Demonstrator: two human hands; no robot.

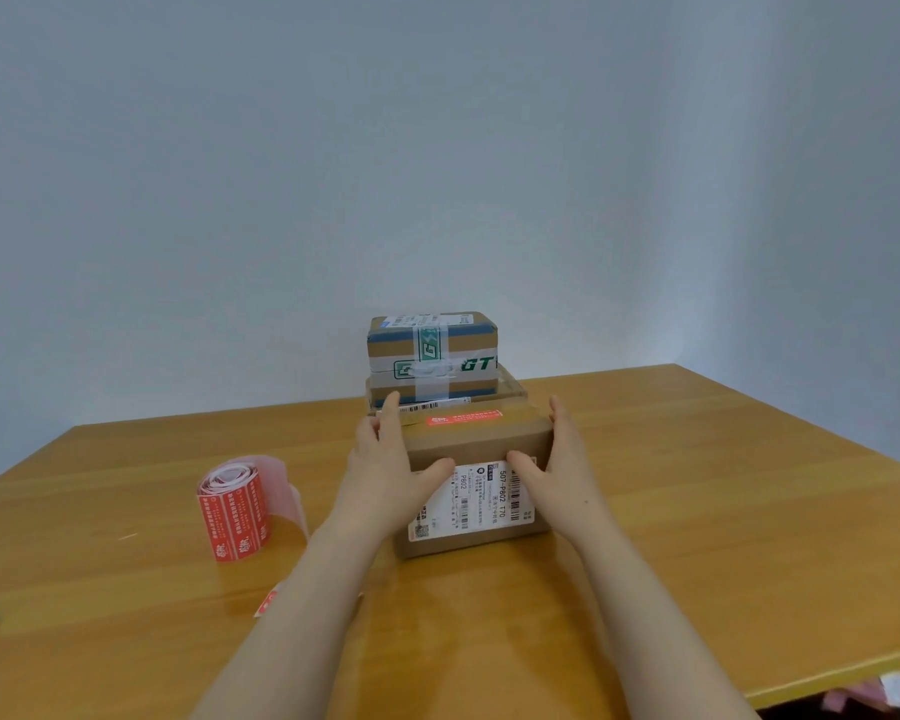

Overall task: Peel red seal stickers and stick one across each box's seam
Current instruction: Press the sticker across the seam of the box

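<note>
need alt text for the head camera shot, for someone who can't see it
The left hand and right hand press against the sides of a brown cardboard box on a light wooden table, a red seal sticker stuck on its taped top. A roll of red seal stickers sits to its left, and two taped cardboard boxes sit stacked behind it.

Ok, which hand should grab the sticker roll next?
Left. The sticker roll lies left of the box, nearest the left hand; the right hand would have to cross over.
</note>
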